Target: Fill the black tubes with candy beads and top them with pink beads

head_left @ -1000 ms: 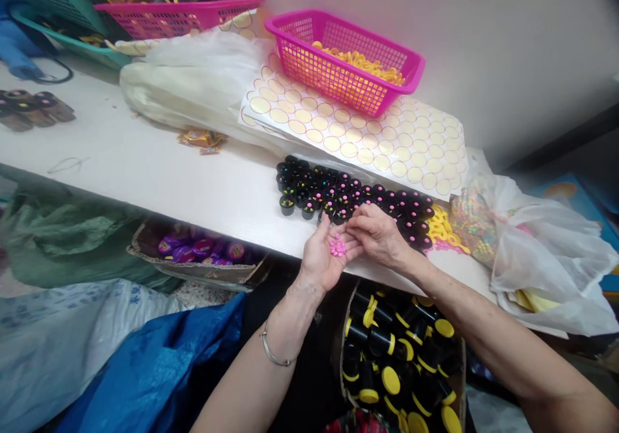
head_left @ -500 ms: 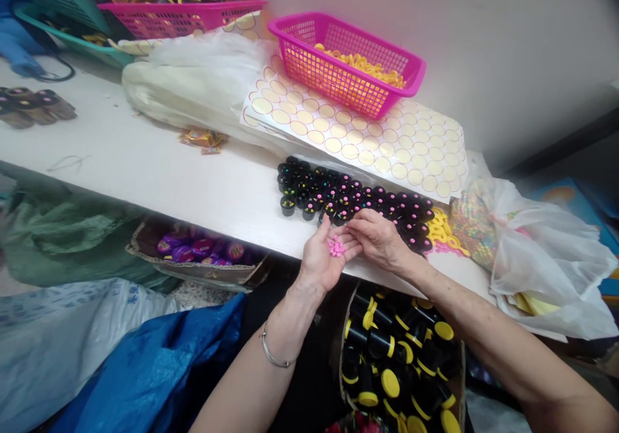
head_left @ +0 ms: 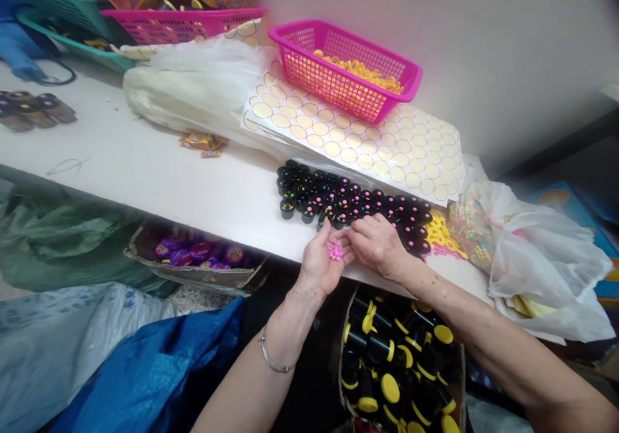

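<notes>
My left hand (head_left: 319,262) is palm up and cupped, holding a small heap of pink pieces (head_left: 335,250), like little beads or sweets. My right hand (head_left: 377,243) is just to its right, thumb and fingers pinched together by the left fingertips; what the pinch holds, if anything, is hidden. Behind both hands, rows of small black cups (head_left: 343,191) stand close together on the white table. Many have a pink piece on top, and those at the left show small coloured bits inside. Yellow rings (head_left: 438,233) and more pink pieces (head_left: 445,251) lie at the right end of the rows.
A pink basket (head_left: 338,95) of yellow parts rests on sticker sheets (head_left: 333,149). At right is a plastic bag (head_left: 541,265). Below the table edge are a box of black, yellow-lidded containers (head_left: 382,346) and a carton (head_left: 188,272) of purple items. A small wrapped packet (head_left: 203,142) lies left.
My right hand has shifted slightly and its fingers have curled in closer to my left fingertips. My left hand remains under the pink pieces. The view has tilted a little.
</notes>
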Tool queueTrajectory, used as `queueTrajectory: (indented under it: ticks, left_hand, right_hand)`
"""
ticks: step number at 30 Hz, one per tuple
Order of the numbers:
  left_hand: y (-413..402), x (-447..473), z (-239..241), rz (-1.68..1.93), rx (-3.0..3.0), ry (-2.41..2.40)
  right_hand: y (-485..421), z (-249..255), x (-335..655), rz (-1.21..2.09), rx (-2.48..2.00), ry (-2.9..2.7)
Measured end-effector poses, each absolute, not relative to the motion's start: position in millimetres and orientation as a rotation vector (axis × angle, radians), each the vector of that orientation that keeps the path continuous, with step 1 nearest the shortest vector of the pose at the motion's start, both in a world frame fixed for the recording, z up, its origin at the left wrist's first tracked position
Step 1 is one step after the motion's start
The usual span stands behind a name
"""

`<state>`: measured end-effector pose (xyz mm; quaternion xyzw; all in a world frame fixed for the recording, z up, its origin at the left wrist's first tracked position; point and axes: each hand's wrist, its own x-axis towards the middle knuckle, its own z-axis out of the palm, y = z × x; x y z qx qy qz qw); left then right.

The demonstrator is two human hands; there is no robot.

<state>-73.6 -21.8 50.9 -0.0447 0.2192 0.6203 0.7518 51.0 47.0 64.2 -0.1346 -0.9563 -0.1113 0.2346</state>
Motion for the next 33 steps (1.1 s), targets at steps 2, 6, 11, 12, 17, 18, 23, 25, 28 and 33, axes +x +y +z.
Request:
queueTrajectory:
  ticks: [2, 6, 11, 12, 17, 18, 23, 25, 28, 33]
  left_hand:
    - [-21.9, -73.6, 50.7, 1.354, -0.098, 0.48]
    - [-22.8, -73.3, 53.2, 1.364, -0.091, 0.47]
    - [-24.1, -73.9, 56.3, 1.354, -0.071, 0.482]
    - [-24.4, -74.3, 56.7, 1.353, -0.065, 0.482]
    - [-26.3, -77.0, 60.6, 1.38, -0.092, 0.451]
    - [-26.7, -77.5, 61.8, 1.389, -0.101, 0.437]
    - [-27.7, -80.7, 67.0, 1.441, -0.175, 0.464]
    - [-27.7, -81.8, 67.9, 1.439, -0.205, 0.536]
    - [-27.4, -82.9, 67.6, 1.419, -0.207, 0.61]
    - [-27.2, -83.8, 66.3, 1.418, -0.186, 0.622]
  right_hand:
    - [45.7, 62.8, 51.9, -0.37, -0.298, -2.659]
    - [45.9, 59.1, 54.7, -0.332, -0.215, -2.708]
    - [48.3, 62.4, 51.2, -0.179, -0.316, -2.683]
    - [48.5, 63.7, 49.9, -0.167, -0.333, -2.671]
    - [46.6, 67.1, 45.9, -0.286, -0.25, -2.711]
    - [46.4, 67.4, 45.5, -0.315, -0.229, -2.716]
    - [63.9, 72.7, 33.1, -0.194, -0.465, -2.63]
    - [82.3, 77.4, 20.3, -0.042, -0.675, -2.581]
    - [114.0, 84.9, -4.3, 0.135, -0.916, -2.604]
    - [144.8, 90.0, -37.2, 0.19, -1.147, -2.838]
